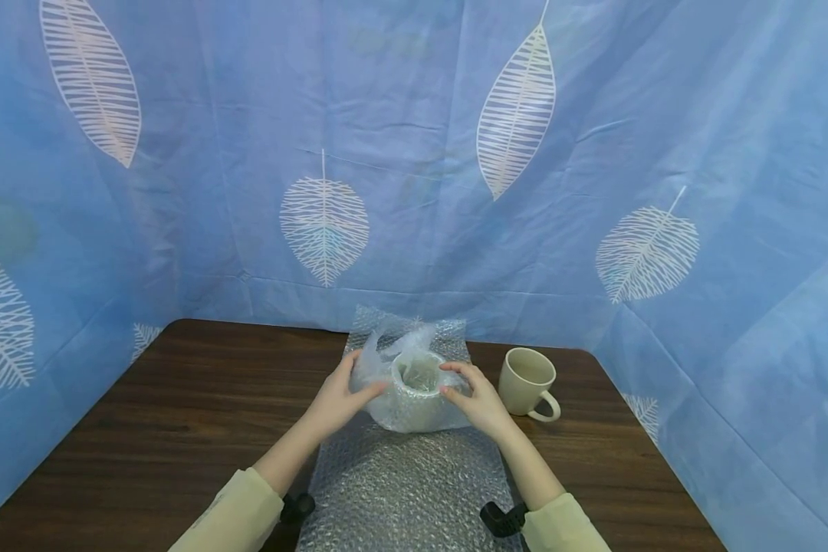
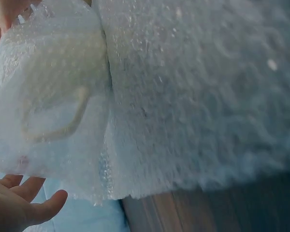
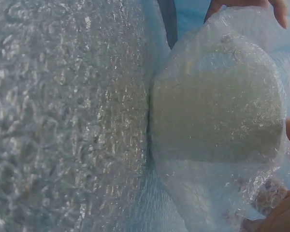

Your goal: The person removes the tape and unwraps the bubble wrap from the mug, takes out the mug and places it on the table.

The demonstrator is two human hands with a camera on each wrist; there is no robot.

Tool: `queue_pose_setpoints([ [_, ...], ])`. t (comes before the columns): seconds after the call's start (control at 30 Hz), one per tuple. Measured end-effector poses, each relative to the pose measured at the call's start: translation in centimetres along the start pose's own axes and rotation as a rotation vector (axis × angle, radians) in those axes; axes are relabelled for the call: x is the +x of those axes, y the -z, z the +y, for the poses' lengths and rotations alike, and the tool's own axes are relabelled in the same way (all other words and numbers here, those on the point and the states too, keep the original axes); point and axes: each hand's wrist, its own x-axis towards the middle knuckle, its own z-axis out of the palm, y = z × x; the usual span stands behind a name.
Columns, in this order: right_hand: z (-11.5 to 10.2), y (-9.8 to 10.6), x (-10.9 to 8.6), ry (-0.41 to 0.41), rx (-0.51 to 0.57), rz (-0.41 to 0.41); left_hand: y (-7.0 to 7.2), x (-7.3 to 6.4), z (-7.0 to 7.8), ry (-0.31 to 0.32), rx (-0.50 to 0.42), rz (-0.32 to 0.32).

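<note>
A mug wrapped in bubble wrap [image 1: 410,410] stands upright on a long bubble wrap sheet [image 1: 414,491], its round opening facing up. The mug's handle [image 2: 82,108] shows through the clear layer in the left wrist view. My left hand [image 1: 341,395] is at the mug's left, fingers spread beside a loose flap of wrap and thumb pointing toward the mug. On the right side, my right hand [image 1: 481,399] has its thumb and index finger apart, touching the wrap near the rim. The other fingertips of both hands are partly hidden behind the wrap.
An unwrapped cream mug [image 1: 524,379] stands right of the wrapped one, its handle toward the front right. The dark wooden table [image 1: 200,414] extends on both sides. A blue leaf-patterned cloth [image 1: 414,153] hangs behind and around the table.
</note>
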Motion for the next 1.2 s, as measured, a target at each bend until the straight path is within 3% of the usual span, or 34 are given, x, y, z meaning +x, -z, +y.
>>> queue_pose_setpoints([
  [0.43,0.4,-0.1,-0.5,0.051,0.027,0.031,1.7,-1.2,-1.3,-0.015,0.011,-0.02],
  [0.73,-2.3,0.8,-1.7,0.055,0.053,0.06,2.1,-1.5,-2.1,-0.062,-0.008,-0.033],
  [1.03,-2.4,1.5,-1.4,0.095,0.006,0.063,2.6,-2.0,-1.9,-0.132,-0.021,-0.081],
  [1.2,-2.4,1.4,-1.3,0.101,-0.026,0.091,2.6,-2.1,-2.1,-0.126,-0.041,-0.099],
])
